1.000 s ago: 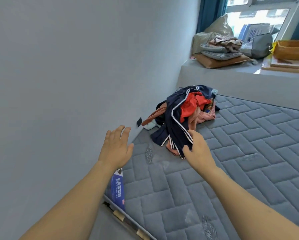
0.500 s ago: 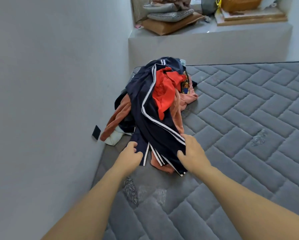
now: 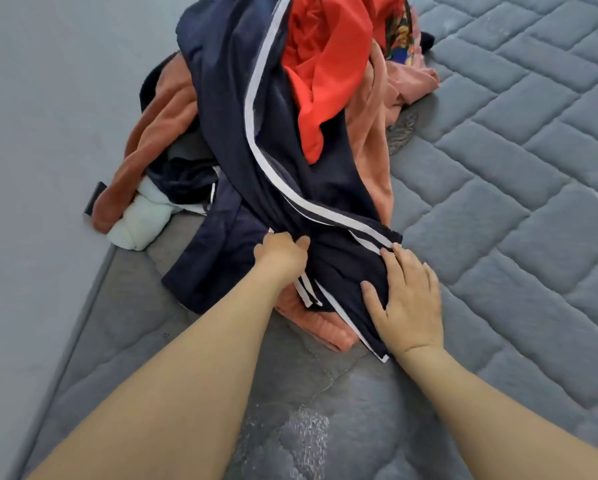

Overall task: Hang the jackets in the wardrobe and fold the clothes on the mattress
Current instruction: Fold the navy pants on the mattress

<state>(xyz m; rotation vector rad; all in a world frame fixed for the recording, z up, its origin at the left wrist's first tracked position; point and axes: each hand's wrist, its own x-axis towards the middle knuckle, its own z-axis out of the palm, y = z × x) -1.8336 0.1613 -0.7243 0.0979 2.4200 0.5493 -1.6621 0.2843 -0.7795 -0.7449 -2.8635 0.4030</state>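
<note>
Navy striped garment (image 3: 283, 188) on mattress (image 3: 515, 209) near wall-side edge | left hand (image 3: 280, 252) fingers clutch it | right hand (image 3: 406, 303) fingers spread flat on it

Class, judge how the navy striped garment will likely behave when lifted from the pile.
The navy striped garment is probably floppy: it drapes in folds. It likely drags the red garment lying on it. Probably light, since it looks thin.

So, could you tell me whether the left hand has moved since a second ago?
Yes. The left hand has gone forward from beside the wall, off the clothes, onto the navy striped garment in the pile, which it grips.
</note>
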